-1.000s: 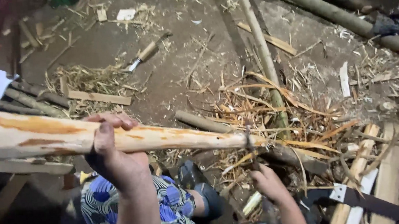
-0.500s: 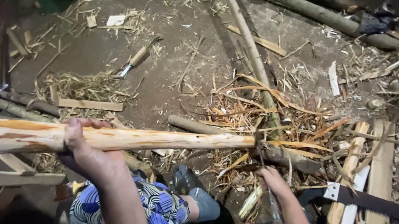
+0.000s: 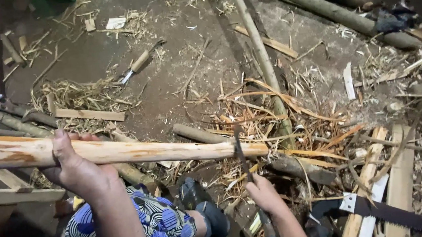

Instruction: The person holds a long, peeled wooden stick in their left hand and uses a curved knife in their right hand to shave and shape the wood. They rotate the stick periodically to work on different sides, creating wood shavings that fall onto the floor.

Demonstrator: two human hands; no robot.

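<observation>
Pole lies level as before, its right end over the shavings. Left hand has slid left along the pole, still gripping it; right hand, below the pole's tip, keeps a closed grip on the blade crossing it.

The pole lies crosswise above the floor litter, a saw seemingly lower right.

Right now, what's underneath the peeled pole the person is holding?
Under the peeled pole lie wood shavings, a short log and dirt floor. The left hand hides whatever is directly below its grip.
</observation>
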